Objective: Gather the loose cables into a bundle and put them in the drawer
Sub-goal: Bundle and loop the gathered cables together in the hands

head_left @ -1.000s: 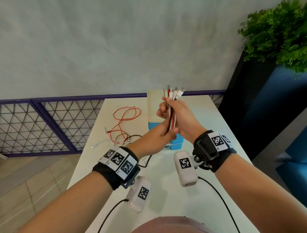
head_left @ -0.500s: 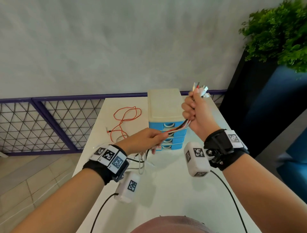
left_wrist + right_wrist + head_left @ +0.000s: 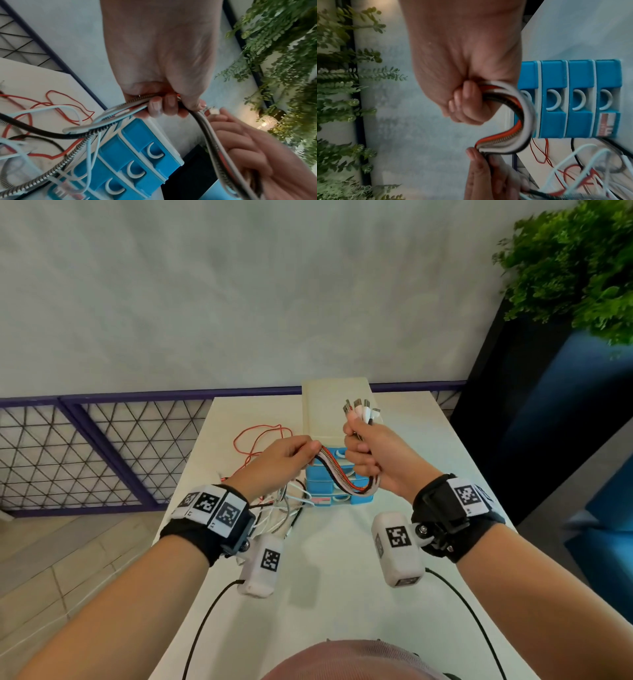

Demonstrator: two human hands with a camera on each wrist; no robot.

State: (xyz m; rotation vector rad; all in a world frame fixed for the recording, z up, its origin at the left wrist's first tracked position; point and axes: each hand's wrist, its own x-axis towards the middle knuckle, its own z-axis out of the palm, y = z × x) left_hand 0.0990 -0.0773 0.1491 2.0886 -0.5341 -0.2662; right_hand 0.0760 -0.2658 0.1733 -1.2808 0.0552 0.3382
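Note:
My right hand (image 3: 368,455) grips a bundle of cables (image 3: 342,474) in a fist, with the USB plugs (image 3: 361,410) sticking up above it. The white, black, red and metal-braided strands bend in a loop (image 3: 518,121) below the fist. My left hand (image 3: 284,457) pinches the same strands (image 3: 137,104) a short way along, to the left. The loose tails (image 3: 284,508) trail down onto the white table (image 3: 342,559). A small blue drawer unit (image 3: 325,494) with a cream top stands right behind both hands, all its drawers (image 3: 573,100) closed.
A thin red cable (image 3: 260,440) lies looped on the table left of the drawer unit. A purple mesh fence (image 3: 85,453) runs along the table's far and left side. A green plant (image 3: 575,258) on a dark stand rises at the right.
The right hand has swung back left and lower, in front of the drawer unit. The left hand rose and slid up the cables towards it, so the strands now form a short loop between them.

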